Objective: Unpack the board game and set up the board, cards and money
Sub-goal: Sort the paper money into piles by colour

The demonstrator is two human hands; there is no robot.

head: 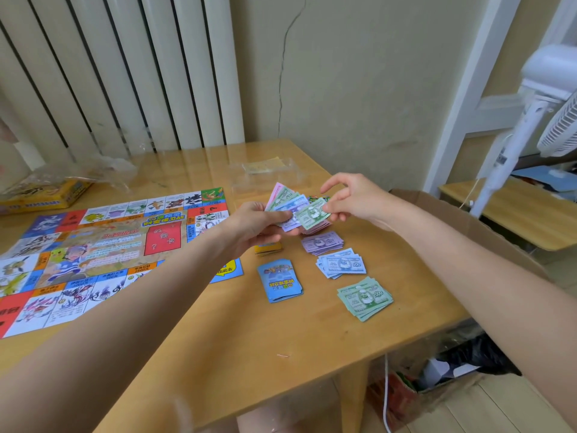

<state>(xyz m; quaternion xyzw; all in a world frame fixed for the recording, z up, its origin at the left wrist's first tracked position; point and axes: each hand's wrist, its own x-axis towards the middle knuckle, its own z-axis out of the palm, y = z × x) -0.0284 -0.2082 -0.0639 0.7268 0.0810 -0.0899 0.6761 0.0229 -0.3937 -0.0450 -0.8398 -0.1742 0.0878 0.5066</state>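
Over the far right part of the wooden desk (pixel 312 332), both forearms reaching in from the near edge and meeting above the sorted money. Left hand (pixel 253 228) gripping a fanned bundle of banknotes (pixel 288 203), thumb lying across the lower notes, pink, green and blue edges spreading up and away. Right hand (pixel 352 198) pinching one green note (pixel 312 212) at its right end between thumb and bent fingers, forefinger lifting clear, the note still overlapping the fan.

Just below the hands, lying in a column toward the right edge: a purple pile (pixel 323 242), a blue 500 pile (pixel 342 264), then a green 2000 pile (pixel 365 298) nearest the near edge. Beside these, nearer the middle, a blue card deck (pixel 279 281) and, half hidden under the left wrist, a yellow deck (pixel 268 247). Spreading flat over the left half, the colourful game board (pixel 103 245). Sitting at the far left corner, the yellow game box (pixel 46 195) under crumpled clear wrap (pixel 93 170); at the far edge behind the hands, a clear plastic tray (pixel 268 176).

Standing against a cracked beige wall, with a white radiator (pixel 118 73) behind the far edge and a white fan (pixel 537 114) off the right side beside a cardboard box (pixel 474 226).
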